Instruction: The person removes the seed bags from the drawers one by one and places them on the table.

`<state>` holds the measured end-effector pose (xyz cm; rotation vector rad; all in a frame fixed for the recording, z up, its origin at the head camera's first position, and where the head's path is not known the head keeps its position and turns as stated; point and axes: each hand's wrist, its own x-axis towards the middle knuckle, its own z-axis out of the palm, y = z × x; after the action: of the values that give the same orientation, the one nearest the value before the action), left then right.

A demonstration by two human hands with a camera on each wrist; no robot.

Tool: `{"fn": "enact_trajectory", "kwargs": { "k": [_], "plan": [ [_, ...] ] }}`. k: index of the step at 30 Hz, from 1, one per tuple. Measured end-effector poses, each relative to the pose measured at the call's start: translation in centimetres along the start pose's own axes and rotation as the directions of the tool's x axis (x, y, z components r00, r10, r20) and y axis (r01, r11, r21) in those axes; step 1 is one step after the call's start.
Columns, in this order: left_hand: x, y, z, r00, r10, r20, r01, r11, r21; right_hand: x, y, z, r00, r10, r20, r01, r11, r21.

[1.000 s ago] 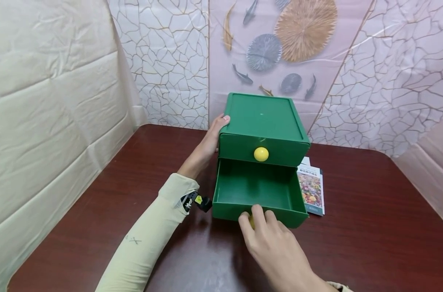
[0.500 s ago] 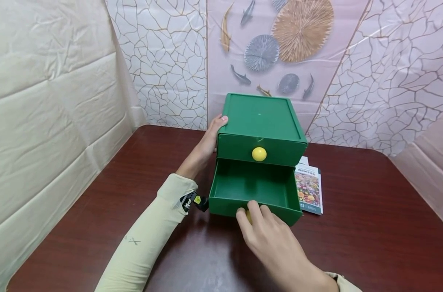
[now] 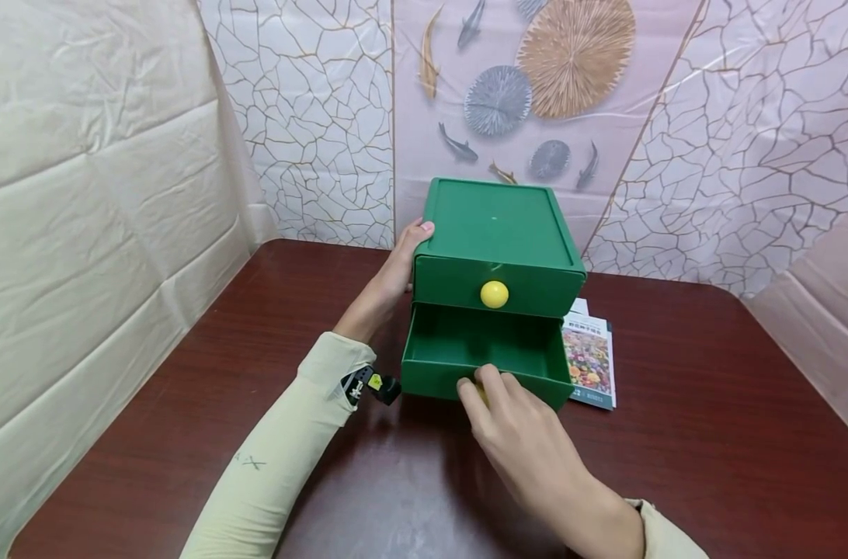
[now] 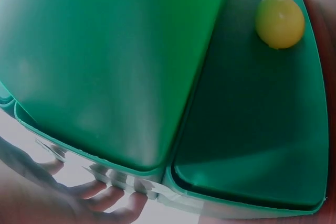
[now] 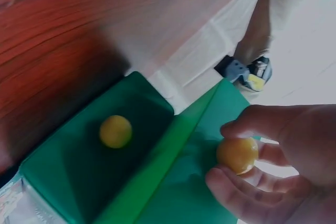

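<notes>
A green two-drawer box (image 3: pixel 497 221) stands on the table, its upper drawer closed behind a round yellow knob (image 3: pixel 495 294). Below that, the lower drawer (image 3: pixel 432 379) is pulled partway out, and the part of its inside that shows holds nothing. My right hand (image 3: pixel 529 439) pinches the lower drawer's yellow knob (image 5: pixel 237 156) between thumb and fingers, as the right wrist view shows. At the box's left side lies my left hand (image 3: pixel 401 260), thumb at the top edge. In the left wrist view, its fingers (image 4: pixel 107 198) rest extended against the side wall.
A booklet with a flower picture (image 3: pixel 590 353) lies on the dark red table (image 3: pixel 689 404), right beside the box and partly hidden by it. A patterned backdrop (image 3: pixel 326 116) hangs behind the table, and a pale cloth (image 3: pixel 102 233) covers the left side.
My right hand has moved forward with the knob, and the lower drawer has slid some way into the box. The left hand stays at the box's side.
</notes>
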<state>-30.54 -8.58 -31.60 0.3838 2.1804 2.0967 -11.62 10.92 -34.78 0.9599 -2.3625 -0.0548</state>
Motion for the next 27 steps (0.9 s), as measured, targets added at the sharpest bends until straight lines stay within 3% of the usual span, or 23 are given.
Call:
{"fn": "enact_trajectory", "kwargs": {
  "k": [17, 27],
  "plan": [
    [-0.1, -0.1, 0.0, 1.000, 0.018, 0.008, -0.018, 1.000, 0.008, 0.2, 1.6, 2.6, 0.993, 0.049, -0.108, -0.050, 0.999, -0.005],
    [-0.2, -0.1, -0.1, 1.000, 0.009, 0.016, -0.009, 1.000, 0.008, 0.7, 4.0, 4.3, 0.979, 0.080, -0.188, -0.054, 0.989, 0.137]
  ]
}}
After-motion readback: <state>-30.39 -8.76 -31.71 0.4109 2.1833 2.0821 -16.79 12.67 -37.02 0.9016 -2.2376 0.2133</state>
